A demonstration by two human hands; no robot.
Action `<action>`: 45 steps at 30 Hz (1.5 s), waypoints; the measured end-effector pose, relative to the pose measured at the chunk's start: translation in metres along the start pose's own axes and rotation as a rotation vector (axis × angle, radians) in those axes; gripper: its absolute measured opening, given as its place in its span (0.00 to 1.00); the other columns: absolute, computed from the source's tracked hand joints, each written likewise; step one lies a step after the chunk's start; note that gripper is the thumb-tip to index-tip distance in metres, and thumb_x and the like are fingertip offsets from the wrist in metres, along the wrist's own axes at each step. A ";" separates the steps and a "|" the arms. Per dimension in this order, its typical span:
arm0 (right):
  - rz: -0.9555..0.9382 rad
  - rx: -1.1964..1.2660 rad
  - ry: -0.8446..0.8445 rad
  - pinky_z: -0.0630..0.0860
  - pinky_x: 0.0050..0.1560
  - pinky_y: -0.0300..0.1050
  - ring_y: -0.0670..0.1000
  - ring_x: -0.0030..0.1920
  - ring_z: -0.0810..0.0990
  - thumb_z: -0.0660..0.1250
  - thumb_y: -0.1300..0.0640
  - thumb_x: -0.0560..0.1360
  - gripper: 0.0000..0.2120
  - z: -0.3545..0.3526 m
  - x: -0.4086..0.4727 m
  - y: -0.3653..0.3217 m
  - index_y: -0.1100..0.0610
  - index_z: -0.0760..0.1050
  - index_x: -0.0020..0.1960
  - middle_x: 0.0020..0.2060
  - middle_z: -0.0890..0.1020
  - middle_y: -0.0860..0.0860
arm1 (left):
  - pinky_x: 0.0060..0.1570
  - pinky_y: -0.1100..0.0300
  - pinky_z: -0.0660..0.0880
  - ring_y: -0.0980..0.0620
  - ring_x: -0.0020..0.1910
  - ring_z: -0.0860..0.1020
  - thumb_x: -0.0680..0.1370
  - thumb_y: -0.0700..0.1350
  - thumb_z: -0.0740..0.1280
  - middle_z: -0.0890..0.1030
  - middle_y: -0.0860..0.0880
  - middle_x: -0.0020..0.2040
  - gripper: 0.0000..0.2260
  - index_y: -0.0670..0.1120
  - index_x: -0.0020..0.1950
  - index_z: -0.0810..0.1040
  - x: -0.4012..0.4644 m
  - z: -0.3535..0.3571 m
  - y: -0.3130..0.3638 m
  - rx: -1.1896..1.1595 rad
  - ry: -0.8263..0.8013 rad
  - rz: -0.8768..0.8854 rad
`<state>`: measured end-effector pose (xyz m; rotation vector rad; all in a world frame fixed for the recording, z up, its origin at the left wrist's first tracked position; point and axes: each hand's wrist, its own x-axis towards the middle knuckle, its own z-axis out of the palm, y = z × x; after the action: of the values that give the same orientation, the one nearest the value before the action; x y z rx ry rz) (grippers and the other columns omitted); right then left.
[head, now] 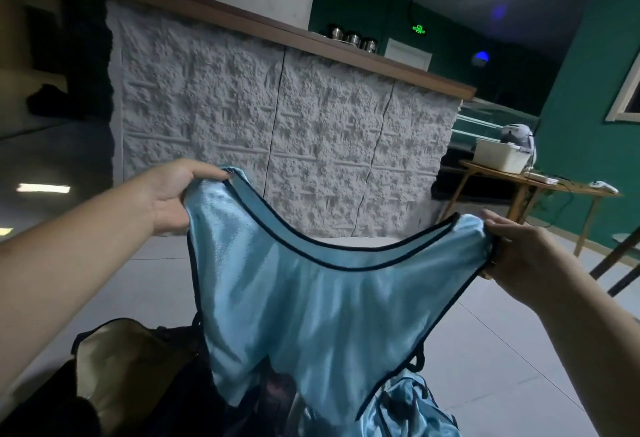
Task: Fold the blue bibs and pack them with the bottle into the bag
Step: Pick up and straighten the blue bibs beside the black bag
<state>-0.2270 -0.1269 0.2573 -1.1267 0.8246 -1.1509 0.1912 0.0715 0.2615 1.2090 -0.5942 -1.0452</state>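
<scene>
We hold one blue bib [304, 305] up by its shoulders, in the air above the dark bag [138, 360] at lower left. Left hand [169, 194] pinches one shoulder betw. thumb & curled fingers; right hand [526, 256] grips the other, fingers curled round the cloth. To fold well, we'd judge: keep both shoulders level, pull the neckline taut, bring the shoulders together edge to edge, then halve lengthwise. Count: 1 bib held, a 2nd bib [412, 405] crumpled below at lower right, 1 bag, 2 hands. Bottle: none that we can see. Behind, 1 textured white counter [277, 125] w/ 3 metal tins [353, 38], 1 wooden side table [519, 180].
</scene>
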 end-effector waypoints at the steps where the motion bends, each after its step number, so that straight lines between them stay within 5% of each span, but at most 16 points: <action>1: -0.006 0.085 -0.017 0.74 0.61 0.46 0.54 0.54 0.82 0.64 0.65 0.78 0.17 -0.003 0.001 -0.002 0.55 0.80 0.65 0.58 0.85 0.56 | 0.36 0.50 0.85 0.43 0.36 0.85 0.73 0.38 0.67 0.85 0.40 0.42 0.07 0.37 0.45 0.83 -0.002 -0.001 0.000 -0.030 -0.016 0.006; 3: -0.016 0.225 -0.022 0.64 0.67 0.42 0.53 0.50 0.79 0.74 0.64 0.67 0.25 -0.008 0.003 -0.005 0.54 0.83 0.64 0.62 0.84 0.57 | 0.42 0.52 0.85 0.43 0.40 0.85 0.70 0.40 0.67 0.84 0.41 0.45 0.10 0.39 0.50 0.81 -0.003 -0.006 0.000 -0.070 -0.034 0.027; 5: -0.044 0.228 -0.001 0.69 0.66 0.44 0.53 0.52 0.80 0.68 0.62 0.75 0.21 -0.008 0.003 -0.007 0.55 0.80 0.67 0.61 0.83 0.59 | 0.53 0.50 0.81 0.43 0.46 0.83 0.70 0.39 0.66 0.84 0.40 0.49 0.13 0.40 0.53 0.80 -0.003 -0.011 0.001 -0.098 -0.028 0.059; 7: -0.082 0.037 0.046 0.77 0.53 0.48 0.53 0.53 0.82 0.56 0.61 0.82 0.18 -0.005 0.001 -0.007 0.58 0.78 0.66 0.56 0.83 0.57 | 0.58 0.47 0.77 0.41 0.52 0.81 0.73 0.35 0.62 0.82 0.39 0.56 0.15 0.42 0.57 0.80 0.000 -0.014 0.003 -0.073 -0.009 0.099; 9: -0.139 -0.144 0.093 0.76 0.47 0.48 0.53 0.48 0.83 0.56 0.62 0.82 0.16 0.000 0.000 -0.007 0.58 0.81 0.61 0.53 0.84 0.56 | 0.56 0.47 0.78 0.40 0.56 0.81 0.77 0.29 0.58 0.80 0.36 0.60 0.18 0.42 0.60 0.79 0.007 -0.018 0.004 0.002 0.042 0.180; 13: -0.100 -0.395 0.078 0.78 0.49 0.52 0.55 0.45 0.81 0.60 0.63 0.84 0.11 -0.001 -0.002 -0.008 0.61 0.81 0.53 0.49 0.83 0.58 | 0.57 0.51 0.81 0.40 0.57 0.82 0.76 0.22 0.61 0.82 0.35 0.60 0.19 0.42 0.53 0.82 0.021 -0.026 0.002 0.280 0.224 0.363; 17: 0.000 -0.356 -0.080 0.84 0.45 0.47 0.57 0.49 0.84 0.63 0.68 0.81 0.09 -0.007 -0.006 -0.007 0.69 0.78 0.59 0.49 0.84 0.61 | 0.53 0.51 0.80 0.44 0.45 0.83 0.77 0.30 0.70 0.85 0.39 0.50 0.10 0.45 0.45 0.84 0.020 -0.031 -0.002 0.398 0.318 0.446; 21: -0.046 -0.454 -0.085 0.85 0.44 0.41 0.56 0.46 0.85 0.71 0.76 0.67 0.16 -0.003 -0.007 -0.004 0.69 0.80 0.55 0.48 0.85 0.63 | 0.52 0.51 0.80 0.48 0.40 0.83 0.74 0.40 0.78 0.86 0.49 0.37 0.06 0.49 0.38 0.87 0.022 -0.031 -0.003 0.489 0.396 0.537; 25: -0.222 -0.645 0.016 0.81 0.49 0.48 0.56 0.40 0.82 0.79 0.74 0.63 0.16 0.011 -0.010 0.002 0.63 0.83 0.47 0.40 0.86 0.59 | 0.55 0.42 0.81 0.42 0.44 0.85 0.74 0.43 0.78 0.86 0.42 0.43 0.04 0.44 0.43 0.85 0.016 -0.020 -0.002 0.482 0.414 0.600; 29: -0.266 -0.559 0.008 0.84 0.41 0.38 0.55 0.39 0.82 0.74 0.75 0.69 0.12 0.015 -0.012 0.002 0.61 0.83 0.47 0.41 0.86 0.59 | 0.57 0.37 0.81 0.37 0.50 0.85 0.73 0.46 0.79 0.87 0.40 0.45 0.08 0.43 0.44 0.85 0.012 -0.017 -0.001 0.470 0.410 0.656; 32: -0.329 -0.664 0.035 0.77 0.43 0.46 0.55 0.39 0.77 0.73 0.69 0.75 0.07 0.009 -0.008 -0.002 0.58 0.85 0.45 0.38 0.84 0.57 | 0.57 0.35 0.80 0.40 0.46 0.85 0.69 0.53 0.81 0.86 0.40 0.46 0.12 0.47 0.43 0.86 0.013 -0.022 -0.002 0.413 0.369 0.658; 34: -0.361 -0.648 0.039 0.74 0.44 0.48 0.55 0.39 0.75 0.71 0.67 0.78 0.08 0.008 -0.009 -0.005 0.57 0.84 0.44 0.37 0.82 0.55 | 0.59 0.38 0.78 0.44 0.45 0.82 0.73 0.49 0.78 0.86 0.42 0.45 0.07 0.47 0.42 0.85 0.011 -0.021 -0.002 0.366 0.309 0.665; 38: -0.475 -0.383 -0.019 0.75 0.51 0.50 0.53 0.44 0.76 0.65 0.65 0.82 0.12 0.017 -0.013 -0.013 0.57 0.82 0.44 0.40 0.80 0.54 | 0.44 0.56 0.78 0.54 0.36 0.80 0.80 0.42 0.69 0.83 0.51 0.36 0.07 0.48 0.42 0.79 0.005 -0.006 0.001 0.139 0.105 0.658; 42: -0.440 0.052 -0.220 0.78 0.42 0.44 0.51 0.39 0.75 0.60 0.62 0.84 0.16 0.027 -0.030 -0.034 0.51 0.79 0.42 0.40 0.78 0.52 | 0.32 0.61 0.77 0.56 0.28 0.75 0.84 0.44 0.62 0.77 0.52 0.30 0.13 0.51 0.40 0.75 -0.015 0.019 0.013 -0.025 -0.160 0.592; 45: -0.459 0.071 -0.359 0.77 0.44 0.46 0.52 0.39 0.76 0.59 0.64 0.83 0.15 0.044 -0.044 -0.044 0.52 0.77 0.42 0.40 0.78 0.53 | 0.28 0.63 0.73 0.56 0.26 0.70 0.86 0.38 0.55 0.72 0.52 0.29 0.19 0.52 0.40 0.74 -0.027 0.039 0.019 -0.023 -0.292 0.547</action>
<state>-0.2089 -0.0743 0.3094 -1.4544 0.2482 -1.2836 0.1533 0.0773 0.2942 0.8050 -1.0671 -0.7567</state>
